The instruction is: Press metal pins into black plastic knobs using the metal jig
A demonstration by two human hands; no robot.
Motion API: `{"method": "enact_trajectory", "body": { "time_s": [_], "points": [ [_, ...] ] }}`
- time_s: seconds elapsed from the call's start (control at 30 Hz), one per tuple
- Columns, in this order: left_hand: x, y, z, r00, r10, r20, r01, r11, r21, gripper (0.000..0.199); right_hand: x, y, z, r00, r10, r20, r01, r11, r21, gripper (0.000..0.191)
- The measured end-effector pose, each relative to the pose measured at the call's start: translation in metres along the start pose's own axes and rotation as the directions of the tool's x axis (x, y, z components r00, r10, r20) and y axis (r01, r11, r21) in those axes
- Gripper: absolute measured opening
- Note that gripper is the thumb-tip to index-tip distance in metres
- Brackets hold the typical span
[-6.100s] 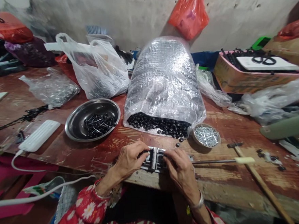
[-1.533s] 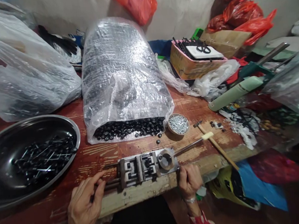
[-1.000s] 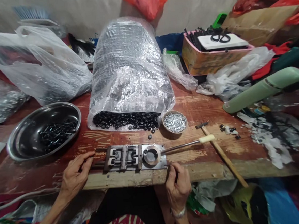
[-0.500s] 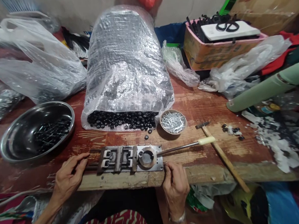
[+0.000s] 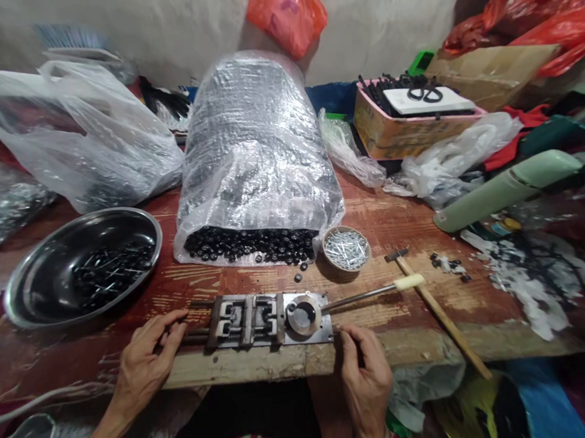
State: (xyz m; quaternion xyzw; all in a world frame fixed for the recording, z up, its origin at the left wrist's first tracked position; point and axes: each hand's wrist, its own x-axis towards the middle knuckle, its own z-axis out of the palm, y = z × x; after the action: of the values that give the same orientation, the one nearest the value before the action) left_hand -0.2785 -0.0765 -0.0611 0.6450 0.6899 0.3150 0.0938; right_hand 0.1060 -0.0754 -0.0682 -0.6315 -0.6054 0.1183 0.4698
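Note:
A metal clamping jig (image 5: 249, 321) lies along the table's front edge, with a round cam at its right and a long lever (image 5: 363, 297) with a pale handle pointing right. My left hand (image 5: 149, 356) rests at the jig's left end beside two metal rods (image 5: 198, 336), thumb and forefinger apart. By the jig's right corner is my right hand (image 5: 367, 370), its fingers curled and thumb against forefinger; whatever they may hold is hidden. A bowl of nails (image 5: 346, 249) and a clear sack of black round caps (image 5: 251, 245) stand behind the jig.
A steel basin (image 5: 32, 290) with black-headed nails stands at the left. A hammer (image 5: 444, 318) lies right of the jig, its handle over the table edge. Farther right are white scraps (image 5: 543, 301) and a green cylinder (image 5: 505, 191). A pink-rimmed box (image 5: 387, 135) stands behind.
The head view has tilted up, so more wall shows and the scene sits slightly lower. Both hands stay by the ends of the jig; the lever looks unmoved.

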Motion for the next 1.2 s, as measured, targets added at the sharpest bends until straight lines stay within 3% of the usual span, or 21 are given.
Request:
{"method": "enact_trajectory", "body": {
  "time_s": [0.13,0.3,0.37,0.5,0.63,0.77,1.0,1.2],
  "points": [
    [0.001,0.008,-0.001,0.999,-0.048,-0.013,0.047,0.998,-0.052,0.033,0.027,-0.012,-0.005,0.992,-0.12,0.045,0.12,0.993,-0.005,0.011],
    [0.013,0.033,0.003,0.994,-0.091,-0.064,0.074,0.971,-0.229,0.027,0.084,-0.03,0.017,0.916,-0.283,0.285,0.328,0.937,-0.124,0.017],
    [0.026,0.047,0.006,0.994,-0.072,-0.081,0.046,0.959,-0.281,0.023,0.104,-0.032,0.032,0.884,-0.269,0.382,0.374,0.898,-0.232,0.021],
    [0.055,0.068,0.011,0.998,0.012,-0.057,-0.029,0.952,-0.303,0.018,0.127,-0.033,0.057,0.838,-0.121,0.532,0.394,0.809,-0.436,0.017],
    [0.073,0.071,0.013,0.998,0.048,-0.038,-0.057,0.952,-0.302,0.019,0.131,-0.036,0.068,0.831,-0.056,0.553,0.367,0.802,-0.471,0.018],
    [0.074,0.066,0.016,0.999,0.052,-0.014,-0.054,0.951,-0.306,0.02,0.13,-0.037,0.07,0.829,-0.034,0.558,0.339,0.824,-0.454,0.014],
    [0.069,0.072,0.022,0.995,0.096,0.024,-0.085,0.951,-0.297,0.017,0.128,-0.036,0.072,0.794,-0.083,0.602,0.347,0.875,-0.337,0.013],
    [0.09,0.086,0.023,0.986,0.16,0.043,-0.151,0.973,-0.172,0.009,0.119,-0.043,0.068,0.798,-0.178,0.576,0.327,0.93,-0.166,0.01]
  ]
}}
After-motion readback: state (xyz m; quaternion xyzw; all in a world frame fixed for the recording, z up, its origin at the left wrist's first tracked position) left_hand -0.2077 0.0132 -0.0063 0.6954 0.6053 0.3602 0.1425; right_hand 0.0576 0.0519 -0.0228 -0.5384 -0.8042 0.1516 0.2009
